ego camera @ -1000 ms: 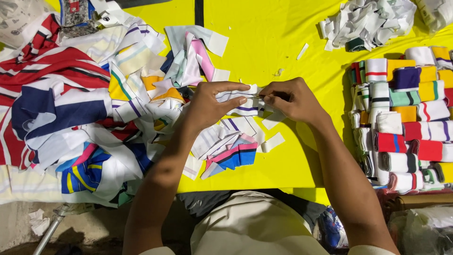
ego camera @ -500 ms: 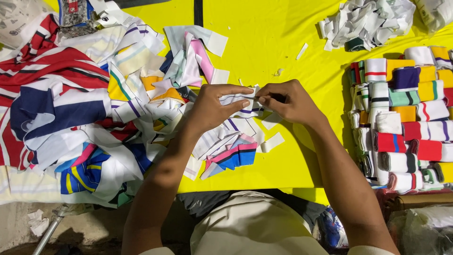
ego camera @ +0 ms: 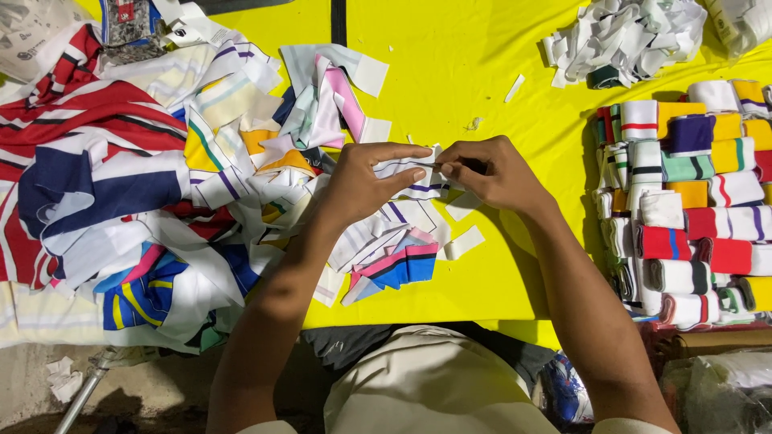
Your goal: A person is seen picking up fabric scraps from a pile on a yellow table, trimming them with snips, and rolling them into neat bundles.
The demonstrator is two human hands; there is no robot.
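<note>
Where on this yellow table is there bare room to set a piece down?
Bare yellow table lies between the loose fabric pile and the folded striped stacks, beyond the left hand and right hand. A smaller patch sits near the front edge, right of the right forearm. The left side is crowded.

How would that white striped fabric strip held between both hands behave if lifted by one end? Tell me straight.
Probably floppy: the striped strip sags between the left hand and right hand, like the limp pieces in the loose fabric pile. Likely very light, being thin and small. It shouldn't roll or slide on the yellow table.
</note>
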